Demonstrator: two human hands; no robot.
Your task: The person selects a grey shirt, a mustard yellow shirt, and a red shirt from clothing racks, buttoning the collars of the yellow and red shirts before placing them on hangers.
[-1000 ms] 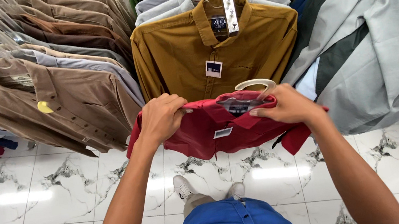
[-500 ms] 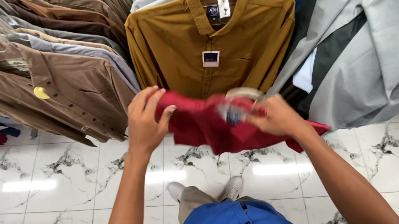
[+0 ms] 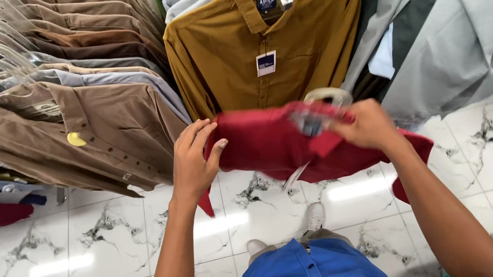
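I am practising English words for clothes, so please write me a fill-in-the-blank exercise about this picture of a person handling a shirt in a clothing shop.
1. Both hands hold a folded cloth shirt whose colour is ____.
2. The left hand grips the side of it nearest the hanging ____ corduroy shirt.
3. Straight ahead hangs a mustard-yellow buttoned shirt with a small ____ pinned to its front.
4. The floor is laid with white ____ tiles.

Missing words: red; brown; tag; marble
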